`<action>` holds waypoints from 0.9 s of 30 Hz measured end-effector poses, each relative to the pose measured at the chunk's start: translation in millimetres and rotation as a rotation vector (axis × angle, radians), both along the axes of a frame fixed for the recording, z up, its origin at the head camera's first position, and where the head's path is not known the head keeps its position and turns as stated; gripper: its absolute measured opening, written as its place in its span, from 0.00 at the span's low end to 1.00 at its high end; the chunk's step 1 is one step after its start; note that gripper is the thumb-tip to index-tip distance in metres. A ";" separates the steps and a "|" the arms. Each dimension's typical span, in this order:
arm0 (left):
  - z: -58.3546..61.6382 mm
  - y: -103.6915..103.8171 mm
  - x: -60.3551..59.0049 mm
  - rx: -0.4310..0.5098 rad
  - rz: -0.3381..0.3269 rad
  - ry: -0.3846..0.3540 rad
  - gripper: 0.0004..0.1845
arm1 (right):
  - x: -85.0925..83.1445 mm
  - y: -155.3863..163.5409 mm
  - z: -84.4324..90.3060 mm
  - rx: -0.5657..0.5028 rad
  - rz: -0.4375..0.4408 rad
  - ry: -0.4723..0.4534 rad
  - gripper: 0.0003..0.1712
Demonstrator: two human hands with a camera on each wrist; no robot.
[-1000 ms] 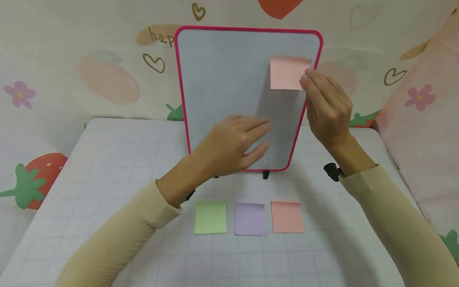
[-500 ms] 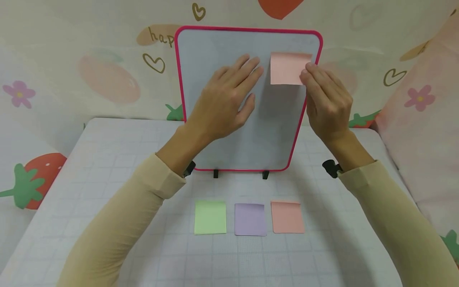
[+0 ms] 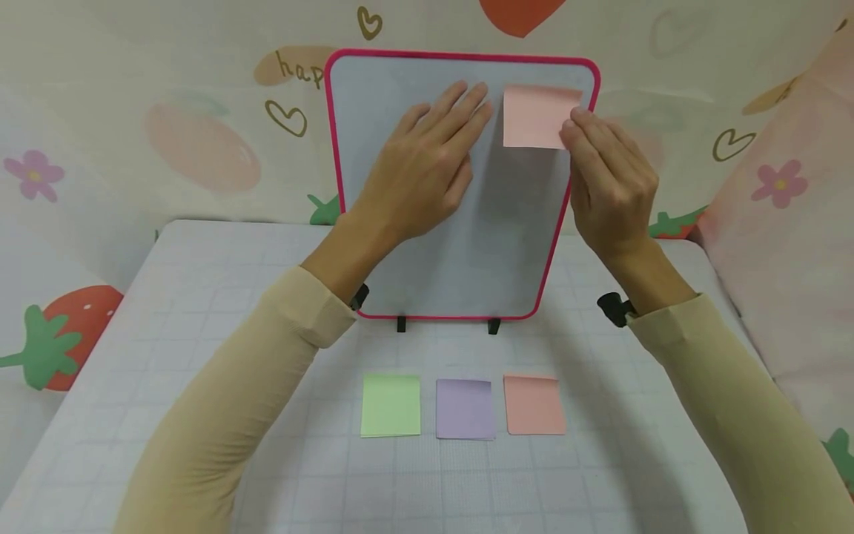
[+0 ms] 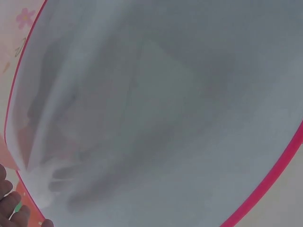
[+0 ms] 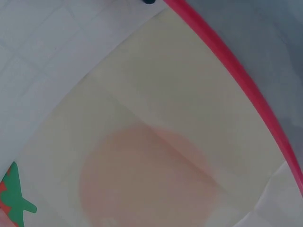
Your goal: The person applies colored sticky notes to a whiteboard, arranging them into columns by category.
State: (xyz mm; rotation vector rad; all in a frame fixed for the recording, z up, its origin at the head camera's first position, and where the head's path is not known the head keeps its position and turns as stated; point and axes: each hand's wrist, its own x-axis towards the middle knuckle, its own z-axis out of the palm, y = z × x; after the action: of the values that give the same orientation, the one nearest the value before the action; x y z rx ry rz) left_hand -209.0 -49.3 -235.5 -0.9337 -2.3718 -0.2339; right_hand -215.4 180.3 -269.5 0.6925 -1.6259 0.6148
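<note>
Right hand (image 3: 610,185) up at the far right corner of the white board (image 3: 427,245), grip pinching the right edge of a pink sticky note (image 3: 537,115). Note flat against the board face, just under the pink top rim. Left hand (image 3: 423,174) beside it on the left, fingers straight and loose, grip open, lying on the board near the middle top; touching the note or not, cannot tell. Board standing upright on two small black feet at the far side of the worktop (image 3: 200,297). Near side of the worktop: three sticky pads in a row, green pad (image 3: 391,404) on the left, purple pad (image 3: 465,409) in the middle, pink pad (image 3: 534,404) on the right, close together but apart. Behind everything, a wall cloth (image 3: 167,111) with strawberries, hearts and flowers.
</note>
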 end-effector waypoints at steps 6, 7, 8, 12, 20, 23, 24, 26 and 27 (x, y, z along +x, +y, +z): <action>4.9 6.2 -2.0 -0.058 0.017 -0.037 0.28 | -2.9 2.2 -2.0 0.024 0.000 -0.018 0.07; 5.8 7.1 -2.5 -0.070 0.020 -0.042 0.28 | -3.4 2.8 -2.7 0.029 -0.001 -0.023 0.07; 6.6 7.9 -3.1 -0.080 0.024 -0.048 0.28 | -3.7 3.5 -3.4 0.034 -0.003 -0.028 0.08; 8.2 10.6 -5.5 -0.110 0.022 -0.040 0.27 | -4.0 4.5 -4.5 0.050 -0.007 -0.034 0.08; 11.2 14.3 -10.0 -0.185 0.023 0.003 0.26 | -5.6 6.7 -6.5 0.069 -0.014 -0.036 0.08; 11.2 15.3 -11.5 -0.209 0.032 0.011 0.27 | -6.5 7.9 -7.3 0.068 -0.019 -0.043 0.08; 11.1 15.6 -11.8 -0.215 0.035 0.010 0.27 | -6.7 8.4 -7.5 0.068 -0.020 -0.046 0.08; 10.9 15.9 -12.5 -0.225 0.042 0.013 0.26 | -7.1 9.1 -8.0 0.066 -0.022 -0.052 0.08; 10.9 16.0 -12.8 -0.230 0.047 0.013 0.27 | -7.3 9.5 -8.2 0.065 -0.022 -0.055 0.08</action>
State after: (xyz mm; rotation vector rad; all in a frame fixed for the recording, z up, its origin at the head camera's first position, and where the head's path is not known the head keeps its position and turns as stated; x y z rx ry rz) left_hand -221.7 -33.3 -224.7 -0.9782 -2.4411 0.0650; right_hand -222.6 189.8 -277.7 0.7098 -1.7088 0.5711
